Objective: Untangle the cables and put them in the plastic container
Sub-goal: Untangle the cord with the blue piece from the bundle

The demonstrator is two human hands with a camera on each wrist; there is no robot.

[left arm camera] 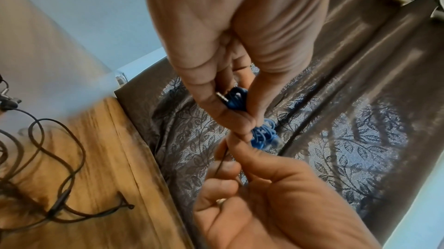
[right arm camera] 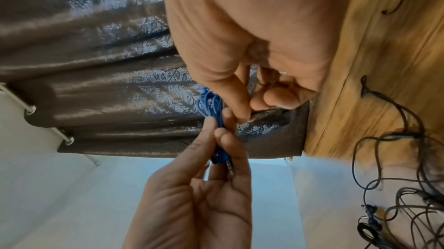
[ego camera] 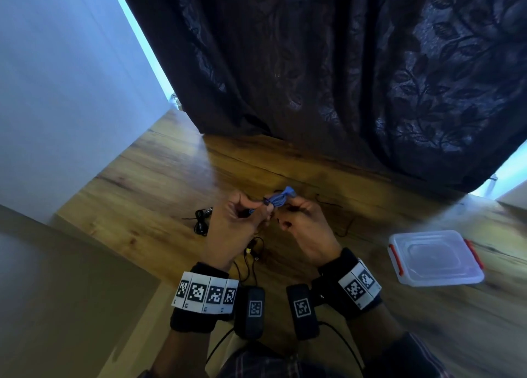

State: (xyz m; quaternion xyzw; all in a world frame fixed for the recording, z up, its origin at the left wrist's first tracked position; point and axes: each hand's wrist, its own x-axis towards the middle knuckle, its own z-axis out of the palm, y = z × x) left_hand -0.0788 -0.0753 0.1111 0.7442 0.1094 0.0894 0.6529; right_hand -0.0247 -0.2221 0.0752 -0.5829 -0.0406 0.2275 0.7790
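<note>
A bundled blue cable [ego camera: 278,199] with a metal jack plug [left arm camera: 221,97] is held up over the wooden table [ego camera: 171,178]. My left hand [ego camera: 261,206] grips the bundle [right arm camera: 211,105] between thumb and fingers. My right hand [ego camera: 288,206] meets it from the right, thumb and forefinger pinching a thin black cable [left arm camera: 222,160] right beside the blue loops [left arm camera: 261,135]. Loose black cables [ego camera: 202,221] lie on the table left of and below my hands. The clear plastic container [ego camera: 436,278] with red clips stands to the right, apart from both hands.
A dark leaf-patterned curtain [ego camera: 342,78] hangs along the table's far edge. A white wall [ego camera: 57,92] stands on the left. More tangled black cables [right arm camera: 396,196] spread on the table near me. A thin black strand [ego camera: 346,226] trails between my right hand and the container.
</note>
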